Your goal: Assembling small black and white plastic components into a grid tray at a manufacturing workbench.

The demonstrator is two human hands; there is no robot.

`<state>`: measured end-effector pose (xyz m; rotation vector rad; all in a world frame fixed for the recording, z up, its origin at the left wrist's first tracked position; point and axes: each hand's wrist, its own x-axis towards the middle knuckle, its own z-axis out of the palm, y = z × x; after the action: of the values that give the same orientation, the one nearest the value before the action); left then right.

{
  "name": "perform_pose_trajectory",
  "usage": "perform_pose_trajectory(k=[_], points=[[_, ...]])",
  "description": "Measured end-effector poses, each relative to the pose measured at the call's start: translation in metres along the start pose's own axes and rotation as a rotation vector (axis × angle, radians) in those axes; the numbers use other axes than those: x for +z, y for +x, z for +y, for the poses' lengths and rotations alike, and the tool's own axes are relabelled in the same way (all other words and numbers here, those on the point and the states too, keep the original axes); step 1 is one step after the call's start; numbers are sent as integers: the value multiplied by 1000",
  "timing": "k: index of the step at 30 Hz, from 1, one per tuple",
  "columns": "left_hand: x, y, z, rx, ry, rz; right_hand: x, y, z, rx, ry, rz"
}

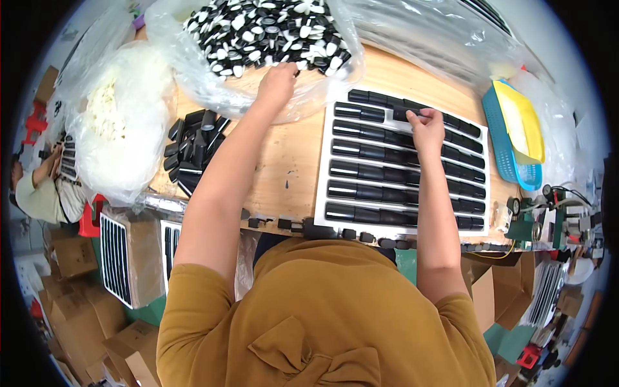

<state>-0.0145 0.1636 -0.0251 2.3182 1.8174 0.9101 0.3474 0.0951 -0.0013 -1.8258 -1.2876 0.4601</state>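
Note:
My left hand (278, 85) reaches to the near edge of a heap of small black and white oval pieces (261, 35) lying on clear plastic. Its fingers are curled together, and a dark bit shows at the tips; what they hold is too small to name. At the far rows of a white tray (327, 129), my right hand (427, 130) pinches a black cylinder (401, 115) between thumb and fingers. Rows of similar glossy black cylinders (374, 155) fill the tray. A light gap shows in the row just left of the pinched one.
Loose black cylinders (193, 148) are piled left of the tray, beside a clear bag of whitish pieces (113, 142). A blue basket (506, 138) with a yellow tray (525, 122) stands at right, near a green device (525, 227). At far left, another person (45, 187) sits.

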Motion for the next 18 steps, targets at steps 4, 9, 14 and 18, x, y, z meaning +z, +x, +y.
perform_pose_trajectory(k=[4, 9, 14, 18], points=[[-2, 1, 4, -64, 82, -82, 9, -4, 1, 32, -179, -35], [-4, -4, 10, -125, 10, 53, 2, -18, -11, -241, -575, 35], [-26, -8, 3, -206, -31, 148, -22, 2, -5, -366, -520, 68], [-68, -38, 35, -346, -476, 356, -60, 27, 34, -137, -700, 175]])
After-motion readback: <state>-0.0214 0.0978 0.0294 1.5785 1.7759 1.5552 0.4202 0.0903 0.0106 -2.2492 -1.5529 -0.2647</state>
